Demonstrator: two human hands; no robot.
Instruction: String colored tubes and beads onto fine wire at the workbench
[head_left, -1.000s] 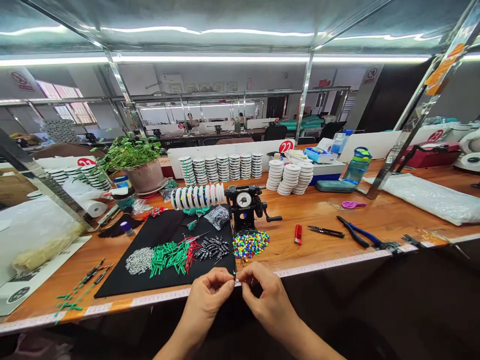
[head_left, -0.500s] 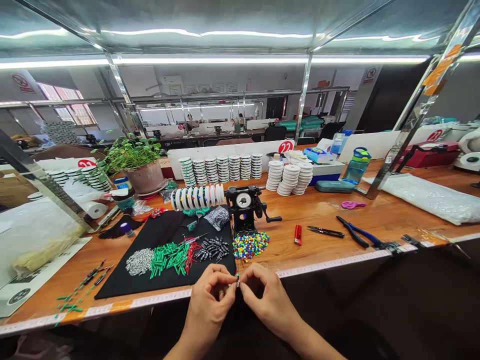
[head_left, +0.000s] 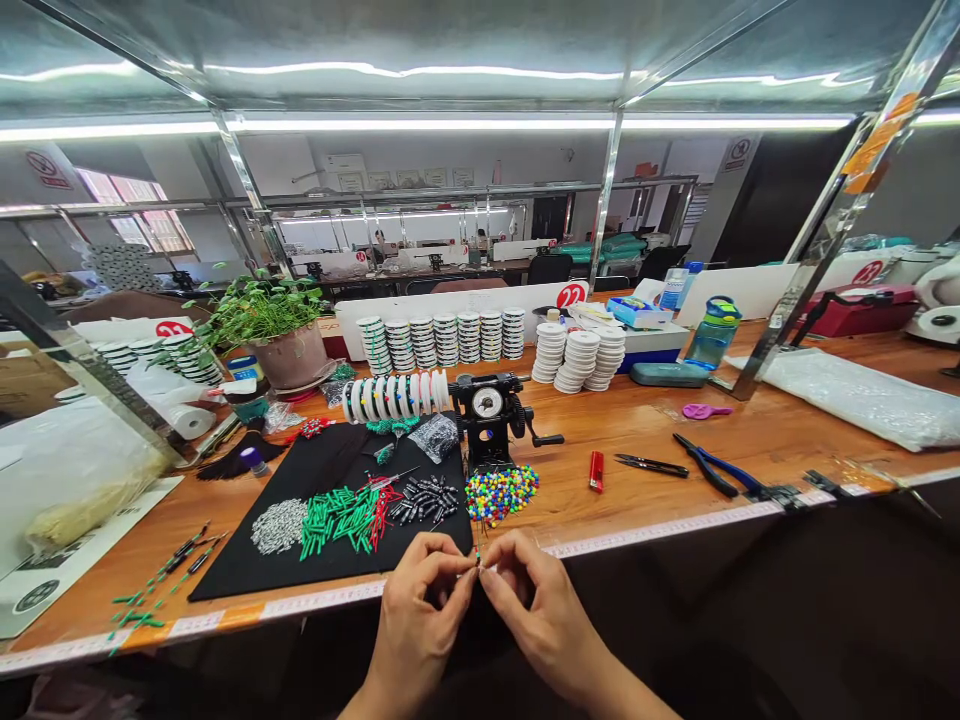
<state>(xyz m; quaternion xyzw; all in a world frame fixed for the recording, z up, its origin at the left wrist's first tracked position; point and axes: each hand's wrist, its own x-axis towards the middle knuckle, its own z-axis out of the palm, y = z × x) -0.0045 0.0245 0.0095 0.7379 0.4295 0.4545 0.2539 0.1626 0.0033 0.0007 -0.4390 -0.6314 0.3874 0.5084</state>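
Observation:
My left hand [head_left: 429, 595] and my right hand [head_left: 531, 598] meet at the table's front edge, each closed in a thumb-and-forefinger pinch. Between the fingertips is a small dark piece with a touch of green [head_left: 478, 556] on a thin line; its detail is too small to make out. Just beyond lies a heap of coloured beads [head_left: 501, 494]. On the black mat [head_left: 247, 572] to the left are black cylindrical pieces [head_left: 424, 498], short green tubes [head_left: 339, 520], red pieces [head_left: 381, 510] and small silvery parts [head_left: 279, 526].
A black hand-cranked winder [head_left: 487, 410] carries a row of white spools [head_left: 395, 395]. Stacked spools [head_left: 445, 338] stand behind it. To the right lie a red lighter [head_left: 596, 471], tweezers [head_left: 651, 465] and blue-handled pliers [head_left: 712, 468]. Finished-looking green-and-black strands [head_left: 169, 570] lie at left.
Both hands stay together in a pinch, shifted only very slightly. The small piece between the fingertips shows a little differently. Everything on the table lies as before.

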